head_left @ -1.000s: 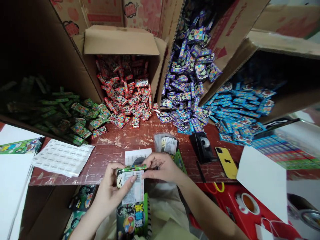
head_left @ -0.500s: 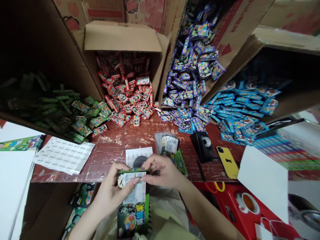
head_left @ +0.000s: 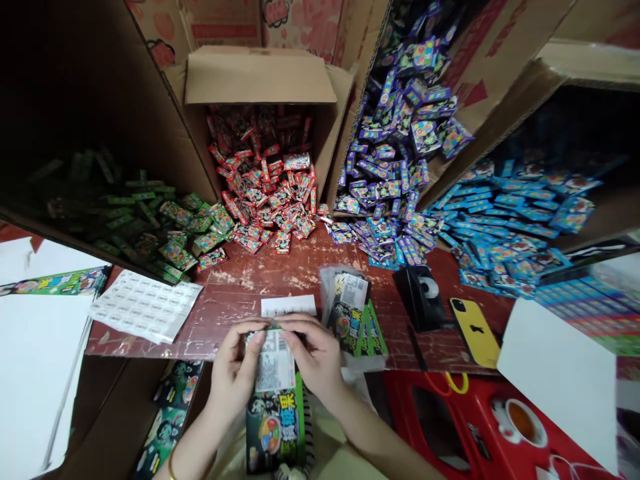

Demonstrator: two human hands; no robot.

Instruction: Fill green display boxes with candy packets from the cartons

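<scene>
A dark box with green edges and colourful print (head_left: 273,427) stands upright in front of my body, a white printed label (head_left: 274,367) on its upper part. My left hand (head_left: 235,370) grips the box's upper left side, thumb against the label. On the opposite side, my right hand (head_left: 317,353) is closed round the top right corner, its thumb at the label's edge. The fingers of both hands meet behind the top end and are partly hidden. Just beyond them lies a small white sheet (head_left: 287,305). Similar flat packs (head_left: 350,310) in clear plastic lie right of my right hand.
Cardboard cartons spill small green (head_left: 175,247), red (head_left: 270,193), purple (head_left: 380,173) and blue packets (head_left: 510,220) onto the red table. A sticker sheet (head_left: 147,307) lies left; a black tape dispenser (head_left: 417,297) and yellow phone (head_left: 475,332) lie right. A tea cup (head_left: 520,423) stands on a red stool (head_left: 480,387).
My right hand has moved from pinching at the box's top edge to gripping its upper right side. My left hand has shifted slightly up the box. The view has turned slightly left.
</scene>
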